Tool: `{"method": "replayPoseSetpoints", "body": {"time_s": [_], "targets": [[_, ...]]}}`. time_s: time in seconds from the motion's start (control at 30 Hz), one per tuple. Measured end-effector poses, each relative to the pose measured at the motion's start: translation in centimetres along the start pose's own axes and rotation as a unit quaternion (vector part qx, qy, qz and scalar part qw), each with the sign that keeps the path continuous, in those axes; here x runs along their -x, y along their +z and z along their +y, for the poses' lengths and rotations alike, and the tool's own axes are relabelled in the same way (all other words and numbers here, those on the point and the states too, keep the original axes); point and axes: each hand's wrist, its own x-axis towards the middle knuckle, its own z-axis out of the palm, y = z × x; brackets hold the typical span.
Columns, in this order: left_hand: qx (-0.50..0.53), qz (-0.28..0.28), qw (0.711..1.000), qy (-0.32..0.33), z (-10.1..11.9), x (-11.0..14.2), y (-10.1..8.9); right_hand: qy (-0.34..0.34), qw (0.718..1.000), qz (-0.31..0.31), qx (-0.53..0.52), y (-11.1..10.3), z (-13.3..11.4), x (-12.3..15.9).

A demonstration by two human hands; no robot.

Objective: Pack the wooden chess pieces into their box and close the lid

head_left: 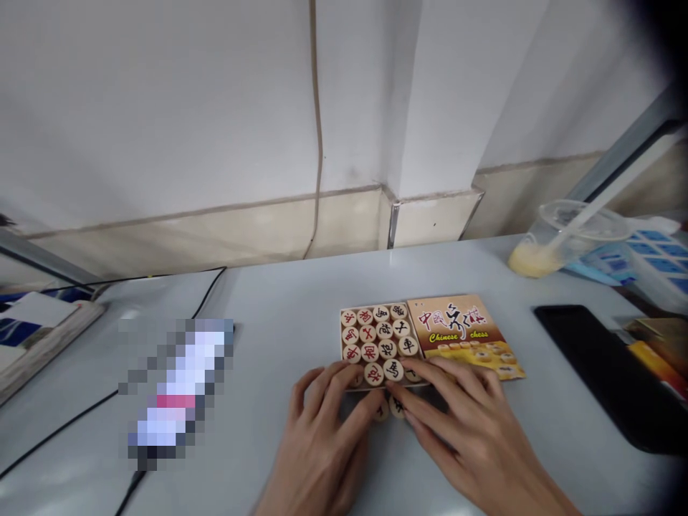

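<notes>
An open Chinese chess box (347,358) lies on the pale table, filled with several round wooden pieces (384,331) marked in red and black. Its printed lid (462,333) rests flat to the right of the tray. My left hand (322,437) lies with fingers stretched over the tray's front left corner, touching the nearest pieces. My right hand (467,423) lies flat over the front right edge, fingers pointing left. Two loose pieces (390,410) show between my fingertips on the table, just in front of the box.
A plastic cup (559,240) with yellow drink and a straw stands at the back right. A black phone (607,373) lies to the right. A blurred-out object (177,390) and black cables (64,426) sit on the left. A wall runs behind the table.
</notes>
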Motion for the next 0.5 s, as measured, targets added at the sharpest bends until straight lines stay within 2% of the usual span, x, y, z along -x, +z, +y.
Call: {"method": "replayPoseSetpoints", "body": {"time_s": [0.5], "targets": [[-0.012,0.005,1.000,0.003,-0.13,0.09,0.44,-0.002,1.000,0.002,-0.013,-0.05,-0.05,0.05]]}}
